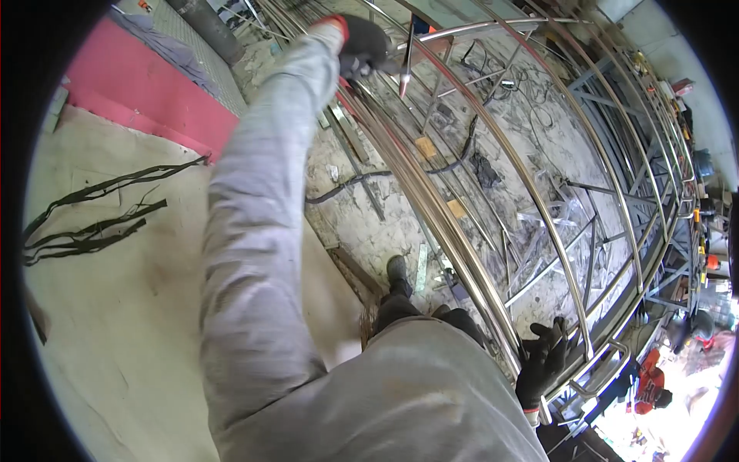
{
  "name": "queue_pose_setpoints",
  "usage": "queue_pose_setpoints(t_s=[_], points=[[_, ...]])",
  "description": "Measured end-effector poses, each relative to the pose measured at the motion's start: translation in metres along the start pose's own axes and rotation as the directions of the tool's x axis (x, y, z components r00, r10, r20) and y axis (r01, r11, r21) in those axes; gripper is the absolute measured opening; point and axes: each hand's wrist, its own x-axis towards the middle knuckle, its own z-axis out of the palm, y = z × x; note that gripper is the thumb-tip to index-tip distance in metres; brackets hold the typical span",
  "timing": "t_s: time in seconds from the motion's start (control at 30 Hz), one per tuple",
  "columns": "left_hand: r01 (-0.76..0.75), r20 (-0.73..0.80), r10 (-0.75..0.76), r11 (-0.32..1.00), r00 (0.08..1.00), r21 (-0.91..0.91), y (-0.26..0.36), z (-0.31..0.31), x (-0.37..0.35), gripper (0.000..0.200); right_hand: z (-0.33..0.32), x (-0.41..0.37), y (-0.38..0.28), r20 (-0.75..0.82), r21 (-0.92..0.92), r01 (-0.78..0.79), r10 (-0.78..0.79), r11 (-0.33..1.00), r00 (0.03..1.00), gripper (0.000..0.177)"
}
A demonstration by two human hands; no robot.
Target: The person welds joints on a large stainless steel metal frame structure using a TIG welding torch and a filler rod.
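Observation:
My left hand (363,48), in a dark glove with a red cuff, reaches out at the top. Its fingers are closed at a thin pointed tool (406,77) with a reddish tip; their exact hold is partly hidden. Below it, a bundle of long shiny metal tubes (431,204) runs diagonally down to the right. My right hand (543,358), also dark-gloved, is at the lower right beside the tubes' lower end, its fingers apart. Next to it are the bent tubes of a large curved metal frame (566,258).
A dark cable (362,179) crosses the littered floor (369,231). At left stand a pink panel (146,85) and a pale surface (138,308) with dark strands (100,235). A person in orange (650,385) is at the lower right. My foot (397,269) is near the middle.

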Motion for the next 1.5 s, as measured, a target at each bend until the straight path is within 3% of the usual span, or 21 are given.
queue_pose_setpoints(t_s=[0.1,0.2,0.53,0.7,0.73,0.77,0.8,0.87,0.93,1.0,1.03,1.1,1.13,1.17,1.2,1.27,1.33,1.4,1.43,1.47,1.5], points=[[-0.116,0.089,0.093,0.942,0.992,0.316,-0.009,0.011,0.080,0.020,0.002,0.001,0.000,-0.013,-0.028,0.032,-0.032,0.999,0.999,0.048],[-0.034,0.061,0.000,0.827,0.998,0.561,-0.009,0.013,0.121,0.023,0.001,0.005,0.003,0.015,-0.032,-0.016,0.017,0.999,1.000,0.045],[-0.024,0.039,-0.010,0.630,0.999,0.776,-0.007,0.022,0.100,0.036,0.008,0.007,0.015,-0.091,0.026,-0.092,0.094,0.995,0.991,0.043],[-0.083,-0.117,0.300,0.578,0.947,0.812,-0.010,0.033,0.036,0.042,-0.003,0.010,0.022,-0.017,0.158,-0.152,0.157,0.976,0.987,0.046],[-0.053,-0.309,0.334,0.750,0.890,0.660,-0.015,0.038,0.023,0.045,-0.004,0.014,0.014,-0.013,0.164,-0.153,0.157,0.975,0.987,0.046],[-0.043,-0.406,0.365,0.785,0.838,0.617,-0.018,0.046,0.012,0.048,-0.006,0.021,0.005,0.031,0.237,-0.223,0.222,0.946,0.975,0.044],[-0.133,-0.515,0.498,0.796,0.698,0.590,-0.035,0.057,0.013,0.048,-0.009,0.027,-0.004,0.082,0.303,-0.294,0.283,0.907,0.956,0.042],[-0.035,-0.573,0.603,0.705,0.555,0.708,-0.042,0.074,0.005,0.045,-0.008,0.038,-0.004,0.178,0.467,-0.404,0.363,0.787,0.914,0.044],[-0.185,-0.669,0.709,0.705,0.223,0.685,-0.034,0.107,-0.027,0.046,-0.004,0.051,0.015,0.200,0.541,-0.366,0.307,0.757,0.931,0.044],[-0.234,-0.744,0.662,0.741,0.091,0.630,-0.031,0.144,-0.052,0.043,-0.005,0.065,0.026,0.279,0.595,-0.400,0.287,0.697,0.916,0.042],[-0.245,-0.747,0.664,0.720,-0.031,0.649,-0.032,0.161,-0.060,0.039,0.002,0.072,0.025,0.251,0.513,-0.329,0.228,0.793,0.941,0.044],[-0.360,-0.849,0.523,0.781,-0.070,0.511,-0.042,0.206,-0.073,0.031,0.007,0.083,0.016,0.294,0.436,-0.275,0.153,0.857,0.943,0.046],[-0.445,-0.925,0.378,0.834,0.027,0.328,-0.050,0.231,-0.082,0.027,0.011,0.086,0.012,0.303,0.437,-0.278,0.151,0.855,0.941,0.046],[-0.437,-0.927,0.374,0.838,0.025,0.326,-0.053,0.247,-0.097,0.027,0.016,0.088,0.006,0.307,0.475,-0.271,0.131,0.837,0.942,0.044],[-0.594,-0.928,0.135,0.798,0.346,-0.105,-0.057,0.259,-0.116,0.026,0.022,0.090,-0.001,0.312,0.509,-0.266,0.113,0.819,0.943,0.043],[-0.558,-0.738,-0.042,0.626,0.674,-0.545,-0.063,0.268,-0.140,0.025,0.030,0.091,-0.019,0.282,0.499,-0.241,0.107,0.832,0.953,0.038],[-0.497,-0.381,0.331,0.426,0.863,-0.756,-0.062,0.278,-0.152,0.031,0.030,0.091,-0.044,0.260,0.458,0.020,-0.155,0.889,0.953,0.036],[-0.514,-0.139,0.582,0.550,0.801,-0.658,-0.014,0.271,-0.177,0.038,0.030,0.091,-0.077,0.320,0.436,0.074,-0.231,0.897,0.919,0.035],[-0.728,-0.178,0.739,0.538,0.649,-0.425,-0.005,0.277,-0.169,0.046,0.031,0.089,-0.090,0.331,0.446,0.116,-0.284,0.888,0.900,0.035],[-0.698,-0.141,0.739,0.530,0.658,-0.481,0.018,0.286,-0.171,0.046,0.037,0.091,-0.098,0.344,0.462,0.162,-0.345,0.872,0.873,0.036],[-0.848,-0.304,0.792,0.492,0.530,-0.197,0.049,0.291,-0.174,0.047,0.045,0.095,-0.102,0.322,0.457,0.347,-0.516,0.819,0.793,0.034]])
